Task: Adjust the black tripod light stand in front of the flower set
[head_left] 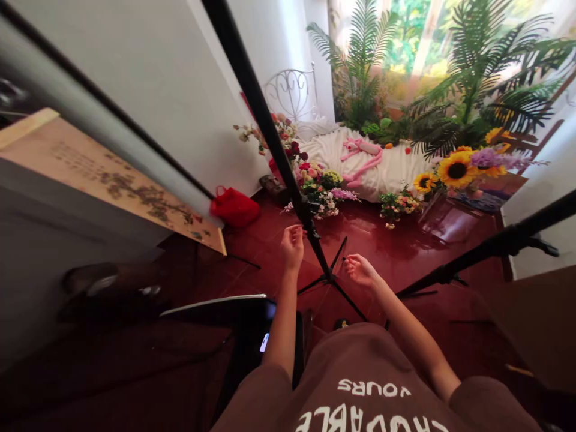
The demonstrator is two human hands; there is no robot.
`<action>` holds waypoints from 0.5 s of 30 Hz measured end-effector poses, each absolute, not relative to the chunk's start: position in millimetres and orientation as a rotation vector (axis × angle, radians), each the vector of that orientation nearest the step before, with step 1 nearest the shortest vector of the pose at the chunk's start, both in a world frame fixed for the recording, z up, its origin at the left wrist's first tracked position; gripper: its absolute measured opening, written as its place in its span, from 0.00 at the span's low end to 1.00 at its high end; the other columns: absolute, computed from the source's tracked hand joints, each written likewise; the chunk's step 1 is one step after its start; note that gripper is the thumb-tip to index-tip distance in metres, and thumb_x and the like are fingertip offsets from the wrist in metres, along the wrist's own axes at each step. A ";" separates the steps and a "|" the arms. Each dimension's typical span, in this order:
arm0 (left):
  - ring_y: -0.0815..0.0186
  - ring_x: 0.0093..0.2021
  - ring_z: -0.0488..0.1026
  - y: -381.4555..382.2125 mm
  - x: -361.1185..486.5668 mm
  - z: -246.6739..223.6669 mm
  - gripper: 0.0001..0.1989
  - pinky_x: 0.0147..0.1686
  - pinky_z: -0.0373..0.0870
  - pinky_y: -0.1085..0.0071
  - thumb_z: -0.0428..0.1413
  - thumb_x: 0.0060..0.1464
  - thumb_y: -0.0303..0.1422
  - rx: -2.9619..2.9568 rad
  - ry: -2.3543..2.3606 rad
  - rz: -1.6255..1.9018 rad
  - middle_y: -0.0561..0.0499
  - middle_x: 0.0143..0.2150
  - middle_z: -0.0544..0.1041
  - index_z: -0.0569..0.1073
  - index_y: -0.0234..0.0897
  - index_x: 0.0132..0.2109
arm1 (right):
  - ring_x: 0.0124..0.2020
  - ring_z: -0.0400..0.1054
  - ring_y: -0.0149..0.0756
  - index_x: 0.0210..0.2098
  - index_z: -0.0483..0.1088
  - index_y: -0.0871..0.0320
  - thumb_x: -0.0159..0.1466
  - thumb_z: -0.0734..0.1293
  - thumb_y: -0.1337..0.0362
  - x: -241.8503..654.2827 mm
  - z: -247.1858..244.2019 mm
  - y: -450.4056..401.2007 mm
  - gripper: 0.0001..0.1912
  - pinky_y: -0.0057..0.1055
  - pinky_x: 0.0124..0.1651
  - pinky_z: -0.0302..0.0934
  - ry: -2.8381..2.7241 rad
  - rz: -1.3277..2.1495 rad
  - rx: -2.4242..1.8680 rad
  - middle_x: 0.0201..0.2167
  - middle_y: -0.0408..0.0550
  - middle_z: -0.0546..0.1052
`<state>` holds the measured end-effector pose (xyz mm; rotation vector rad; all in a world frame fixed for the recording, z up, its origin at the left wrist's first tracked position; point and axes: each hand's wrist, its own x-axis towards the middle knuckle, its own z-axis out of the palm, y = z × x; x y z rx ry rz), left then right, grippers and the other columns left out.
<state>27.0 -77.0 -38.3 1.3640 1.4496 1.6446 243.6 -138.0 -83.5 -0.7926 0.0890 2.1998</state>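
A black tripod light stand [320,255] stands right in front of me, its pole slanting up and its legs spread on the floor. My left hand [293,241] is just left of the pole, beside the clamp knobs [309,207]. Its fingers are curled together; what they hold, if anything, is hidden. On the pole's other side, lower down, is my right hand [360,270], with fingers bent in a pinch. A tiny dark thing shows at its fingertips, too small to name.
Another black stand [477,252] slants in on the right. Artificial flowers [317,180], a white cloth [396,174] with a pink plush toy [366,150], and palms [472,78] fill the back. A red bag [234,207] and hanging scroll [135,186] are left. A black case-like object [243,324] is near my left arm.
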 end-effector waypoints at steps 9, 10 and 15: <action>0.64 0.41 0.74 -45.2 20.4 -43.3 0.28 0.40 0.71 0.69 0.47 0.57 0.57 1.451 1.315 1.644 0.44 0.43 0.76 0.69 0.37 0.49 | 0.15 0.59 0.22 0.26 0.59 0.57 0.66 0.64 0.54 146.4 -26.2 -77.8 0.17 0.17 0.17 0.50 -0.422 2.155 -0.996 0.17 0.39 0.70; 0.64 0.40 0.74 -43.6 21.0 -46.0 0.28 0.39 0.70 0.69 0.46 0.57 0.57 1.467 1.324 1.618 0.44 0.42 0.76 0.69 0.37 0.49 | 0.14 0.55 0.21 0.23 0.56 0.56 0.65 0.64 0.54 141.0 -27.8 -75.5 0.19 0.17 0.16 0.47 -0.437 2.157 -0.976 0.15 0.37 0.66; 0.66 0.31 0.71 -34.4 24.7 -64.4 0.30 0.33 0.68 0.69 0.43 0.58 0.58 1.454 1.346 1.545 0.48 0.34 0.74 0.70 0.38 0.46 | 0.13 0.45 0.20 0.23 0.53 0.54 0.58 0.68 0.53 127.3 -42.0 -71.6 0.20 0.19 0.14 0.37 -0.682 1.945 -0.941 0.13 0.31 0.57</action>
